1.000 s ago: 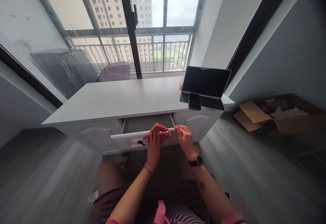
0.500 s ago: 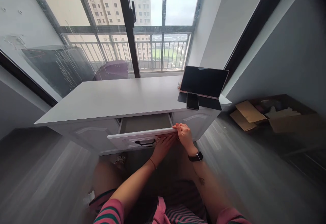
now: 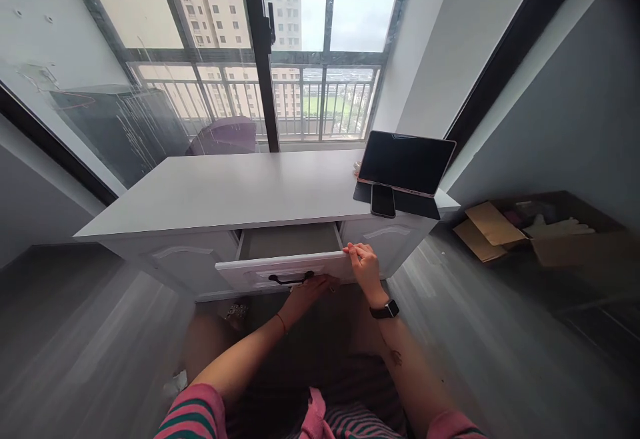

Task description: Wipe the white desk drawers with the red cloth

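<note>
White drawer (image 3: 280, 264) open — right hand (image 3: 364, 267) gripping it; cardboard box (image 3: 580, 249) — pale items (image 3: 563, 228).

From head height, one camera faces forward, down over the cabinet (image 3: 240, 189).

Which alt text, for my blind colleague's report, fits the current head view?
A person's right hand holds the top corner of a partly open drawer in a white cabinet; the left hand is low at the drawer front, near its dark handle. A tablet and phone rest on top.
</note>
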`<state>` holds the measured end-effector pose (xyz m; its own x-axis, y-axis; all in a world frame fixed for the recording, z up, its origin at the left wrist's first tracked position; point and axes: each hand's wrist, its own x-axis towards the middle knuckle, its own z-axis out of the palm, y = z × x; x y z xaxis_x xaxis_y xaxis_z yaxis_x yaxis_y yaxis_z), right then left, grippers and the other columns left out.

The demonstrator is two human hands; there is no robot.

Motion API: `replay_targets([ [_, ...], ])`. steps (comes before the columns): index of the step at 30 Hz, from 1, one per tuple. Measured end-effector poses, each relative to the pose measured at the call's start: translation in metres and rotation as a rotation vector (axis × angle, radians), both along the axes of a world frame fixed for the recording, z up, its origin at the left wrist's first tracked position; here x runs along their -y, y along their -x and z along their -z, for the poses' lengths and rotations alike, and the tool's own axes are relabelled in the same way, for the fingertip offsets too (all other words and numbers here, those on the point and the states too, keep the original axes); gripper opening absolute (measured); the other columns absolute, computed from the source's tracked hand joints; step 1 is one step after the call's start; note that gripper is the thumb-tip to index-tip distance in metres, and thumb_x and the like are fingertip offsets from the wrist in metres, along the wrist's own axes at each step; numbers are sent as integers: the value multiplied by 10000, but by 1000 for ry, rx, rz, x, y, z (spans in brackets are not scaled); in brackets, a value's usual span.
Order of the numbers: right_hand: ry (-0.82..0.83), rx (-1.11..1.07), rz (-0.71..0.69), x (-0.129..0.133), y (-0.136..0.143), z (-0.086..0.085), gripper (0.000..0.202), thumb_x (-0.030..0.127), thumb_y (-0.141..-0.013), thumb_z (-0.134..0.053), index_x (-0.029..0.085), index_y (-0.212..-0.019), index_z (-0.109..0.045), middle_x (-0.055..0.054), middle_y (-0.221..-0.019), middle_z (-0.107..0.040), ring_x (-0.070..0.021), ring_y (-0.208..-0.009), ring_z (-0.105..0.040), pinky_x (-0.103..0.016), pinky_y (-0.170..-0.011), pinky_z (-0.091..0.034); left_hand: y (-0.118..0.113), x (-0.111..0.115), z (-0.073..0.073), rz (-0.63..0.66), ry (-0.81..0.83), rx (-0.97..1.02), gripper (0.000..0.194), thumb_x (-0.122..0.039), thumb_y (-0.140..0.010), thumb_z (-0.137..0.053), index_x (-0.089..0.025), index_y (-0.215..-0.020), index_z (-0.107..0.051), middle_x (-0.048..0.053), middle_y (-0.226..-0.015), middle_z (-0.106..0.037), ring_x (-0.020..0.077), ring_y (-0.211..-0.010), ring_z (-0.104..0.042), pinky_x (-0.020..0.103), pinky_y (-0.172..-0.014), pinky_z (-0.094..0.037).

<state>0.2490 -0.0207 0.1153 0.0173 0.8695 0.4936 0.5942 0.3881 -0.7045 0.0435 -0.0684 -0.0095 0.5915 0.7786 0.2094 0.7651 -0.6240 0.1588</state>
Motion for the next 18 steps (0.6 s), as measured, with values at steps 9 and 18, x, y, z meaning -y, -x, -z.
replay_targets([
  [9, -22, -29, 20, -2, 3, 3, 548, 521, -993, -359, 211, -737, -731, -63, -767, -685, -211, -801, -535, -357, -802, -412, 114, 30, -8, -27, 15, -108, 672, -13, -851, -337, -272, -1462, -445, 51, -1378, -624, 171, -1245, -588, 321, -1061, -437],
  [18, -41, -26, 40, -2, 5, 3, 529, 498, -990, -381, 210, -695, -713, -58, -730, -669, -207, -771, -514, -347, -780, -390, 201, 61, -33, -24, -289, -383, 932, 74, -777, -386, -239, -1577, -23, 35, -1520, -476, 146, -1357, -474, 311, -1105, -397],
])
